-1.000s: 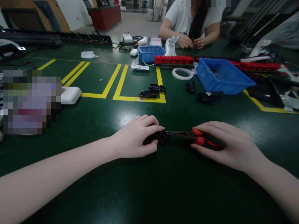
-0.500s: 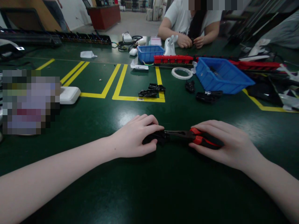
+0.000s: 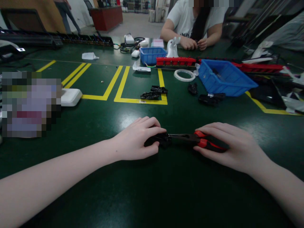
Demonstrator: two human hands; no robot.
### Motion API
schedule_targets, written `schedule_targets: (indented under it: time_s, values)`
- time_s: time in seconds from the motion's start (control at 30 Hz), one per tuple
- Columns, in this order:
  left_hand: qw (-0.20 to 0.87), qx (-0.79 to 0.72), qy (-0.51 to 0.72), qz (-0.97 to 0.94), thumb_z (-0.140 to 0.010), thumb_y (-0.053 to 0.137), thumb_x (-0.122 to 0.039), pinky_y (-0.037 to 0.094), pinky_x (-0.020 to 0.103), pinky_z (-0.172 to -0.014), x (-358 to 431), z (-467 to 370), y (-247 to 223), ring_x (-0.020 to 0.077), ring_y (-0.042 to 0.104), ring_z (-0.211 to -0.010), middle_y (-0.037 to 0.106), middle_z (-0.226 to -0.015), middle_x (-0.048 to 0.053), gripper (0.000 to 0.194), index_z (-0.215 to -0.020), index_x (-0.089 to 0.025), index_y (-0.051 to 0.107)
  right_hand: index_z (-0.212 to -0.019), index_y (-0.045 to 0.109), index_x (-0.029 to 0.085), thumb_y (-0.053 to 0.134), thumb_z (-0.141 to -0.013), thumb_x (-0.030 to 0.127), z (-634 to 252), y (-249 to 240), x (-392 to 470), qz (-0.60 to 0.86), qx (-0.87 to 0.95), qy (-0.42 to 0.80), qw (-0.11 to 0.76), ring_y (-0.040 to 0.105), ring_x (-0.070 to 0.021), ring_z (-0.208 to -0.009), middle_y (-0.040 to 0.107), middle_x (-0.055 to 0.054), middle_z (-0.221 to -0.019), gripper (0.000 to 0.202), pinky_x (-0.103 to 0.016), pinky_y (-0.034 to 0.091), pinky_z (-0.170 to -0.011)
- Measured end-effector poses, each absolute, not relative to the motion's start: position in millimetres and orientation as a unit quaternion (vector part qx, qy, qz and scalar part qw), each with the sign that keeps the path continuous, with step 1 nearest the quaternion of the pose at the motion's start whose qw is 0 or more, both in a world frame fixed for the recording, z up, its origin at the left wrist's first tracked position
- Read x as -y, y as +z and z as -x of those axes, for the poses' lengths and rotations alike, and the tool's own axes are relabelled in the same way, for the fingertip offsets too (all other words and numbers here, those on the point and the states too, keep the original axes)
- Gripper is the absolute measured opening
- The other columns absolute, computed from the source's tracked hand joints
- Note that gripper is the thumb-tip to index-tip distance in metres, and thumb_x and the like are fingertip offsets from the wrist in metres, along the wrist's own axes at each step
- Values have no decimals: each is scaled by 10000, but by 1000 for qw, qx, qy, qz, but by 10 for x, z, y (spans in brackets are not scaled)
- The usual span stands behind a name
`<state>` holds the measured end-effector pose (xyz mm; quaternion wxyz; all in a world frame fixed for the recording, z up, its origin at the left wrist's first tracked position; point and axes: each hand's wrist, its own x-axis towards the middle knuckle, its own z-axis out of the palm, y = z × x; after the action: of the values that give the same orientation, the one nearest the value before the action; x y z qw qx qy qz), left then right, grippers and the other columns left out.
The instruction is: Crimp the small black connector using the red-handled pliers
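In the head view, my left hand (image 3: 140, 137) is closed round a small black plastic part (image 3: 162, 139), which lies low over the dark green table (image 3: 152, 196). Its inner end is hidden by my fingers. My right hand (image 3: 234, 147) grips red-and-black long-nose pliers (image 3: 201, 139) by the handles. The thin jaws point left and meet the right end of the black part; whether they pinch it is too small to tell.
Beyond my hands lie several similar black parts (image 3: 152, 95). A blue bin (image 3: 225, 79), a tape roll (image 3: 184, 75) and a smaller blue bin (image 3: 152, 56) stand farther back. Left is a white box (image 3: 71, 96). A person (image 3: 194, 28) sits opposite, both hands on a small dark item.
My right hand and the pliers have shifted very slightly right. My left hand keeps its hold on the black part. In the background, a standing person's legs have moved right.
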<state>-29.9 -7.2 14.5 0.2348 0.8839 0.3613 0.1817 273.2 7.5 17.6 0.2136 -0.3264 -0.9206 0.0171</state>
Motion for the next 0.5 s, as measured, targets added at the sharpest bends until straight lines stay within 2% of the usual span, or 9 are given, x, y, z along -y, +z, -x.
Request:
schedule_targets:
  time_s: [0.5]
  values:
    - [234, -362, 183, -884, -910, 529, -218, 475, 425, -968, 69, 296, 136, 247, 578, -1064, 616, -1178, 96, 387, -1283, -154, 614, -1109, 630, 275, 679, -857, 413, -2744, 142, -76, 330, 920, 20, 211, 707, -255, -813, 722, -63, -982, 291, -407, 586, -664]
